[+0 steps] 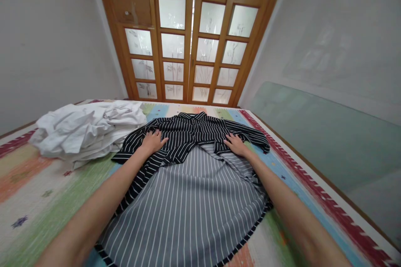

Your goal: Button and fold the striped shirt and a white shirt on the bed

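A black shirt with white stripes (184, 133) lies spread on the patterned cloth, its collar at the far end and its sleeves out to both sides. The front is folded open low down, so the greyer striped inside of the back shows toward me. My left hand (152, 142) rests flat on the shirt's left front near the sleeve, fingers apart. On the right front, my right hand (235, 144) lies with its fingers stretched over the fabric near the edge of the opening. Both hands press on the cloth without gripping it.
A heap of white clothes (90, 127) lies to the left of the shirt. The colourful patterned cloth (46, 200) covers the surface below. A pale green panel (328, 129) leans along the right wall. Wooden doors with glass panes (191, 46) stand beyond the far edge.
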`<state>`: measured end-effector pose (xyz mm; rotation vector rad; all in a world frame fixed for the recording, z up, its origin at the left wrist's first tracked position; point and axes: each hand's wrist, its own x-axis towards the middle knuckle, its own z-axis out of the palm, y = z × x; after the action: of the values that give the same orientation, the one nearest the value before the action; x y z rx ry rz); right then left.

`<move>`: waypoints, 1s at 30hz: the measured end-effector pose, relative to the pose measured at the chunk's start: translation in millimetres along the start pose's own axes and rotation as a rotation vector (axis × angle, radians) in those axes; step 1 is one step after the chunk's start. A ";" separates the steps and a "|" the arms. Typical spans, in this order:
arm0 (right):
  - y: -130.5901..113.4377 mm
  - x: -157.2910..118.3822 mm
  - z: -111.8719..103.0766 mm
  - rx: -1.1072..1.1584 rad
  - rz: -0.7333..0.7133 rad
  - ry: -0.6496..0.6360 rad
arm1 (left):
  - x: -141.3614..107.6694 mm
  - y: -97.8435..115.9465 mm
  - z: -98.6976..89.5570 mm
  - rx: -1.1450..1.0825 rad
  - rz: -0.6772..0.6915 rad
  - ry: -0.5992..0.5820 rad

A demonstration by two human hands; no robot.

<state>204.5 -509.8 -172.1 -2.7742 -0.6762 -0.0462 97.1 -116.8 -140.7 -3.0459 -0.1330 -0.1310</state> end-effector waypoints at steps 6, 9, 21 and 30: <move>-11.1 -58.8 -25.4 0.066 -0.065 -0.028 | -61.0 1.0 -28.5 -0.153 0.115 0.029; -5.2 -98.3 -30.5 0.050 -0.046 -0.017 | -100.7 -13.0 -30.7 -0.254 0.157 -0.063; -5.3 -127.1 -27.1 0.621 0.409 0.288 | -151.1 -22.4 -9.5 -0.278 0.300 0.312; -27.6 -125.4 -29.4 0.390 0.229 0.283 | -139.4 -0.4 -12.4 -0.069 0.256 0.289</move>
<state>81.4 -550.6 -148.7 -2.3865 -0.2598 -0.2286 -42.2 -129.0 -140.8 -3.0338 0.2851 -0.5613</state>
